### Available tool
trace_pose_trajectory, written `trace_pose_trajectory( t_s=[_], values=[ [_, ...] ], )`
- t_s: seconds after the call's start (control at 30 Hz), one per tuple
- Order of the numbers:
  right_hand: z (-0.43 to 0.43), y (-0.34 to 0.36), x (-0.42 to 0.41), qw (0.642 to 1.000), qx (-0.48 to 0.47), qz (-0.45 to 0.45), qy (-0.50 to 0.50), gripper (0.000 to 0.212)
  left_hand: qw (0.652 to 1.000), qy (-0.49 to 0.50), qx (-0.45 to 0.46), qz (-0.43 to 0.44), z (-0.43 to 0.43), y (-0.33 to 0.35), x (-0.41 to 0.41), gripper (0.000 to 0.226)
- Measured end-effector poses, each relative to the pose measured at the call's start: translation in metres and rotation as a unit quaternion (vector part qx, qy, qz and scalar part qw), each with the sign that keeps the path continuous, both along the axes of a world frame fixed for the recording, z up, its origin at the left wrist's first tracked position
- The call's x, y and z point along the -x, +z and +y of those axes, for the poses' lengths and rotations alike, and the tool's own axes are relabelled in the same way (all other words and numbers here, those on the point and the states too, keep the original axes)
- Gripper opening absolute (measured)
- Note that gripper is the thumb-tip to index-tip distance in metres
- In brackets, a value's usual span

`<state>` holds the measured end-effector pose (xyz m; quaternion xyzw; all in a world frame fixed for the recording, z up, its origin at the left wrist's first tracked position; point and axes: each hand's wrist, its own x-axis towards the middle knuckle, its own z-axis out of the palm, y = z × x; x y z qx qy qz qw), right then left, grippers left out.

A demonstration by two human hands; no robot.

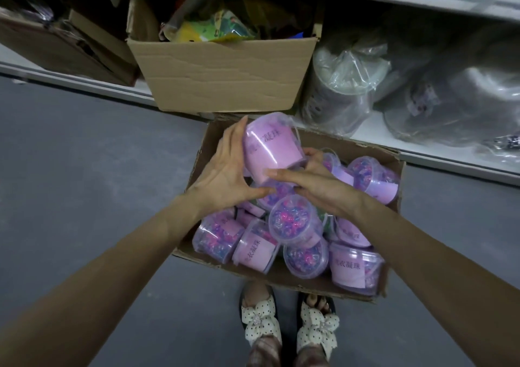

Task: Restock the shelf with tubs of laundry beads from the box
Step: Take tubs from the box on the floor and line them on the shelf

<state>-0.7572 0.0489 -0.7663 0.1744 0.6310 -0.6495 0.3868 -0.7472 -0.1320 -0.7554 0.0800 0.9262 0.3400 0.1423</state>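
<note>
- The held tub (pixel 271 147) is up between both hands, tilted, its pink label facing the viewer; it hangs just above the heap in the box (pixel 281 281)
- The left hand (pixel 225 167) lies flat on the tub's left side, fingers straight and reaching up along the wall, thumb stretched across beneath it; pressing rather than clutching
- The right hand (pixel 312 182) meets it from the other side; the forefinger points across the tub's lower edge towards the left thumb, the other fingers are curled round the tub's right-hand end
- Directly under the grip, and spreading to its near side and its right, the remaining tubs (pixel 292 223) lie jumbled on their sides and ends; clear walls, pink and blue beads showing, pink labels
- Beyond the grip, the bottom shelf (pixel 439 158) runs white and low; a second carton (pixel 222 76) sits on it straight past the held tub, with bagged metal pots (pixel 337 91) to the far right of the hands
- Nearer than the grip, against the box's near wall, two feet in spotted bow slippers (pixel 261 321) stand on the grey floor (pixel 98 141)
</note>
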Motion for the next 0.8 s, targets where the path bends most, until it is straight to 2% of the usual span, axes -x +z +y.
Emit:
trace_pose_trajectory(
  t_s=[0.17, 0.23, 0.3, 0.37, 0.43, 0.5, 0.53, 0.6, 0.67, 0.73, 0.8],
  values=[
    [0.003, 0.002, -0.013, 0.998, -0.021, 0.02, 0.049, 0.087, 0.999, 0.009, -0.007, 0.034, 0.001, -0.002, -0.012, 0.112],
    [0.011, 0.005, -0.021, 0.998, -0.006, 0.012, 0.055, 0.094, 1.0, 0.013, -0.005, 0.018, 0.0, -0.003, -0.018, 0.111],
    [0.023, 0.003, -0.027, 0.997, -0.023, 0.021, 0.068, 0.088, 1.0, -0.001, 0.012, 0.018, -0.002, -0.005, -0.023, 0.114],
    [0.035, -0.008, -0.035, 0.992, -0.102, 0.069, 0.036, 0.063, 0.999, -0.023, 0.042, 0.014, -0.007, -0.009, -0.029, 0.117],
    [0.05, -0.027, -0.048, 0.965, -0.222, 0.142, 0.01, 0.043, 0.997, -0.033, 0.065, 0.005, -0.015, -0.014, -0.036, 0.117],
    [0.063, -0.047, -0.069, 0.927, -0.307, 0.202, 0.072, 0.036, 0.996, -0.04, 0.081, 0.006, -0.021, -0.019, -0.043, 0.115],
    [0.067, -0.057, -0.081, 0.913, -0.325, 0.216, 0.121, 0.039, 0.995, -0.044, 0.085, 0.009, -0.024, -0.021, -0.046, 0.113],
    [0.069, -0.073, -0.106, 0.894, -0.326, 0.217, 0.217, 0.058, 0.995, -0.051, 0.089, 0.015, -0.029, -0.025, -0.052, 0.111],
    [0.063, -0.083, -0.127, 0.891, -0.307, 0.2, 0.269, 0.079, 0.993, -0.065, 0.1, 0.021, -0.034, -0.031, -0.057, 0.109],
    [0.051, -0.09, -0.138, 0.911, -0.287, 0.166, 0.246, 0.102, 0.988, -0.088, 0.123, 0.031, -0.039, -0.037, -0.061, 0.109],
    [0.04, -0.096, -0.136, 0.93, -0.285, 0.149, 0.179, 0.117, 0.98, -0.12, 0.148, 0.05, -0.043, -0.045, -0.065, 0.111]
  ],
)
